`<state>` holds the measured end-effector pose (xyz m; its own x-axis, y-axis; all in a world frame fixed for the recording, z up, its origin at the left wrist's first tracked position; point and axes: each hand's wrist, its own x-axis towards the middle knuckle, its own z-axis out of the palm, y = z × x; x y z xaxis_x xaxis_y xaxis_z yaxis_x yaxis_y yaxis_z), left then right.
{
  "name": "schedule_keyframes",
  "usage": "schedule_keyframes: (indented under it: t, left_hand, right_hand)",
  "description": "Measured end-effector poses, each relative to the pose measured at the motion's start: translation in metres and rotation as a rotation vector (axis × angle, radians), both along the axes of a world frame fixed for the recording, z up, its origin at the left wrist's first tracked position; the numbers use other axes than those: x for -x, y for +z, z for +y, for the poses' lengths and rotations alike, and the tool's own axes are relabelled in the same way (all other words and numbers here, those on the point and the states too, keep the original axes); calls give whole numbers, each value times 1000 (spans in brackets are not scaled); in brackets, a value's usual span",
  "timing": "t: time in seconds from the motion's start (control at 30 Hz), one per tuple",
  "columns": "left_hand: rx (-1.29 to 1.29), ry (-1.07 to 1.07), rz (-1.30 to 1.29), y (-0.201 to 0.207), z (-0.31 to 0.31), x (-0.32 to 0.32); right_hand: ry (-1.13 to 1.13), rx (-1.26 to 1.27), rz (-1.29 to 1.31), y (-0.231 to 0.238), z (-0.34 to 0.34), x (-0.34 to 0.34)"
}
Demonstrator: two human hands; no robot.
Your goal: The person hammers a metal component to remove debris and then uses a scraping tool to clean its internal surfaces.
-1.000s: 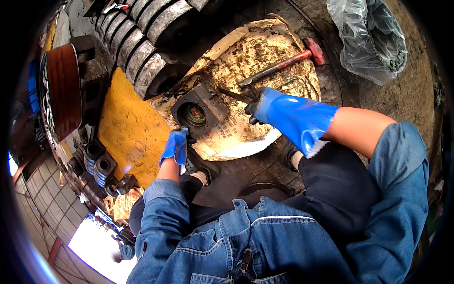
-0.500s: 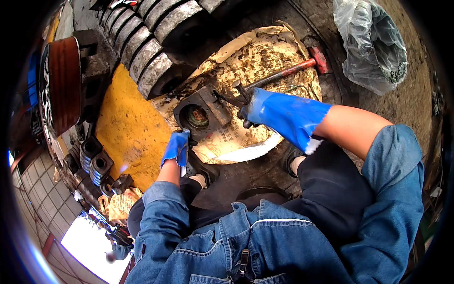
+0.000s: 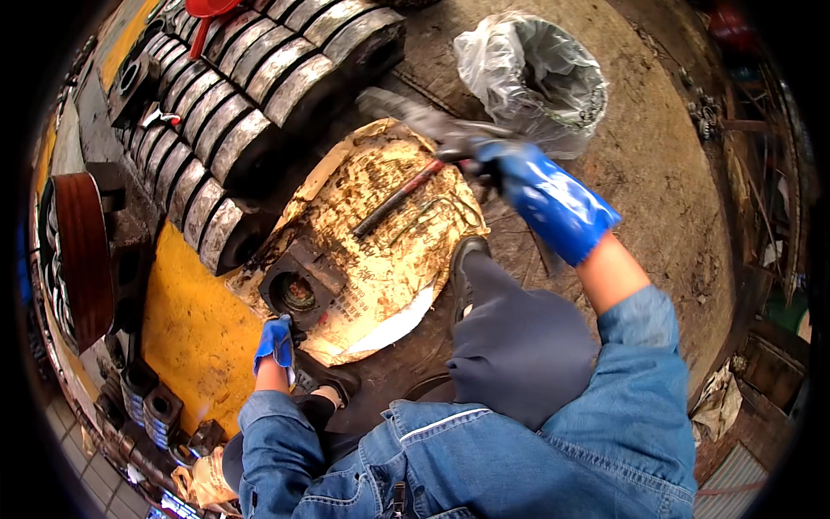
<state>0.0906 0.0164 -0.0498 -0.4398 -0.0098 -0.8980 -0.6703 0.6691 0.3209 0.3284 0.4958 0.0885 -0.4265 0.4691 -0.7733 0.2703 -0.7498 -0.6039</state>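
Lying on stained brown paper: 1 dark metal block, round opening facing up, toward the sheet's near left part; longer axis hard to tell.

Left hand, blue glove: at the block's near edge, fingers curled; whether they grip it, cannot tell. From this hand the block lies ahead and slightly right. Of the 2 hands, this is the nearer.

Right hand, blue glove: well apart from the block, ahead and to its right; blurred, at 1 long grey object whose long axis runs leftward and away. Grip cannot be told.

Also on the paper: 1 red-and-black handle, slanting from the block's side toward the right hand, far end hidden.

Beyond the right hand: 1 clear plastic bag.
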Motion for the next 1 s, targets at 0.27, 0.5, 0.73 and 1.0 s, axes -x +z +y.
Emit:
schedule_keyframes:
  t: [0.27, 0.5, 0.73, 1.0]
  left_hand:
    - [-83, 13, -58, -5, 11, 3]
    - [2, -33, -17, -20, -9, 8]
    - [27, -236, 67, -37, -29, 13]
    - [31, -272, 42, -49, -22, 19]
  right_hand:
    - [-778, 249, 505, -49, 43, -204]
    - [-1173, 108, 241, -71, 56, -232]
    - [-1126, -12, -2, -32, 31, -246]
    - [-201, -149, 122, 23, 22, -170]
